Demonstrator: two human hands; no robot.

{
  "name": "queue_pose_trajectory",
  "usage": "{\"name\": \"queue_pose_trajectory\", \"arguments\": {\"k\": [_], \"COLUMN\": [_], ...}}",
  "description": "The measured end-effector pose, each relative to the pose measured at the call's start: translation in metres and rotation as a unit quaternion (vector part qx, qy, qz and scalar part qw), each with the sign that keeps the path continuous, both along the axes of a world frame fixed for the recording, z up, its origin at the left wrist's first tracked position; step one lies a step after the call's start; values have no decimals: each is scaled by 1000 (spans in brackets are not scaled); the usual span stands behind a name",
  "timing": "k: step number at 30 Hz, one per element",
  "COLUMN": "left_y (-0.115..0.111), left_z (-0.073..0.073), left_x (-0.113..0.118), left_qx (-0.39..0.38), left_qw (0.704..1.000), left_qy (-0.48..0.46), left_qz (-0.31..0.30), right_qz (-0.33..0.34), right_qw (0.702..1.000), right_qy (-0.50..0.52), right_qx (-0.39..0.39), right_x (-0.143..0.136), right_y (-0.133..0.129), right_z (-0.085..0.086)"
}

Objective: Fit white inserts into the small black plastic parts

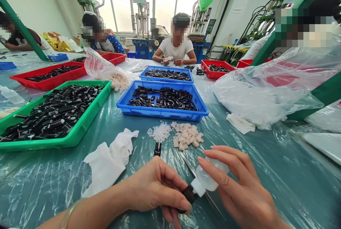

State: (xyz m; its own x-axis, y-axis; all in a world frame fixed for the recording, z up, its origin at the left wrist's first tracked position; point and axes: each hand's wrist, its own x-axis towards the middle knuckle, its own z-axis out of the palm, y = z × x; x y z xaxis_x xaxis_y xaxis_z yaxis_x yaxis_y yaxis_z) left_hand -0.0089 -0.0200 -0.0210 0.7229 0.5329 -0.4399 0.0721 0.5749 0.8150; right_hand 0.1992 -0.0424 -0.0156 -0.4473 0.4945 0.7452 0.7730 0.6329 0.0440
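My left hand (157,186) grips a small black plastic part (189,195) between thumb and fingers. A translucent white squeeze bottle (214,175) is in my right hand (245,190), its fingers laid along the far side and the thumb hidden. The bottle's white cap meets the end of the black part. Beneath them lies a pair of metal tweezers (215,206), partly covered. Another black part (157,148) rests just beyond my left hand. Past it are a pile of small white pieces (160,132) and a pile of beige blocks (188,137).
A crumpled white cloth (110,161) lies left of centre. Blue trays (162,113) and a green tray (80,129) hold many black parts. Clear plastic bags (239,97) lie at right. Green frame bars cross above and at the sides. Several people sit around the table.
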Motion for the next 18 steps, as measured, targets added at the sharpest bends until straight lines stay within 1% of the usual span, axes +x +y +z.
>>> {"name": "queue_pose_trajectory", "arguments": {"k": [3, 5, 9, 13, 18], "left_y": [0, -1, -1, 0, 0], "left_z": [-1, -1, -1, 0, 0], "left_x": [0, 0, 0, -1, -2], "left_qx": [-2, -4, -5, -4, -3], "left_qw": [1000, 1000, 1000, 1000, 1000], "left_qy": [-3, -4, 6, 8, -2], "left_qz": [-1, 4, 8, -1, -15], "right_qz": [6, 13, 22, 29, 44], "right_qw": [1000, 1000, 1000, 999, 999], "right_qy": [18, 22, 6, -8, -13], "right_qx": [-2, -6, -6, -15, -21], "right_x": [1, 1, 1, 1, 3], "right_y": [1, 1, 1, 1, 2], "right_z": [-6, -7, -1, 5, 2]}}
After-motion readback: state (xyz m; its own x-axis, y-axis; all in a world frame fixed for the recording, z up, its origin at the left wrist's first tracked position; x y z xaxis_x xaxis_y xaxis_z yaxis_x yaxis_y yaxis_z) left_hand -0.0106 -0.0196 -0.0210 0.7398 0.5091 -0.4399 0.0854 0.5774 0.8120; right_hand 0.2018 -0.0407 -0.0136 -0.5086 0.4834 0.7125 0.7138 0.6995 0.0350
